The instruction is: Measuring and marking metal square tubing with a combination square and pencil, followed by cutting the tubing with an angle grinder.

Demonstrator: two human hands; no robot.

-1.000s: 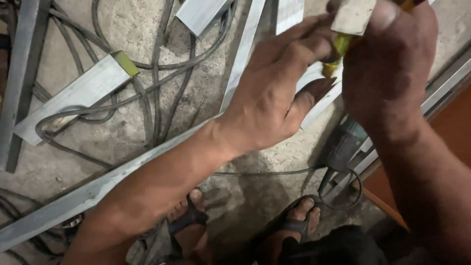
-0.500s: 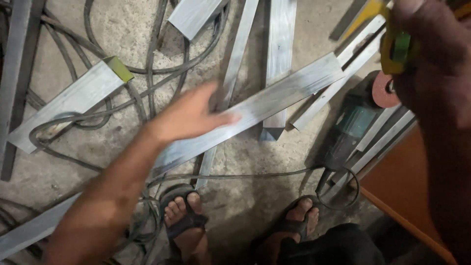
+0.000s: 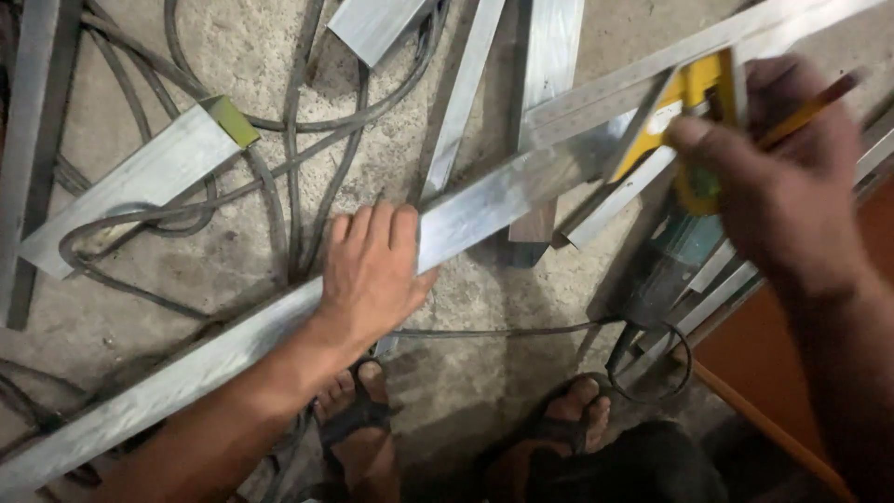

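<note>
Hands first: left hand (image 3: 372, 270) lies flat, fingers spread, pressing down on the long metal bar (image 3: 484, 200) that runs diagonally from 7 to 1 o'clock over the concrete floor (image 3: 484, 307). Right hand (image 3: 782, 186) at 2 o'clock grips a yellow square (image 3: 694, 140) w/ a pencil (image 3: 805, 110) tucked between the fingers, square's blade laid across the bar. Feet in sandals (image 3: 358, 419) at 6 o'clock, directly below the bar. Power tool (image 3: 666, 270) w/ its cord sits just beside the right foot, at 4 o'clock. Farther out, cables (image 3: 289, 121) loop among shorter metal offcuts (image 3: 140, 177) at 10–12 o'clock. Risk, as I judge it: bar rests on loose pieces, so it could rock or slide under the palm & throw the square off; cut ends look sharp near bare toes; cords underfoot = trip hazard.
</note>
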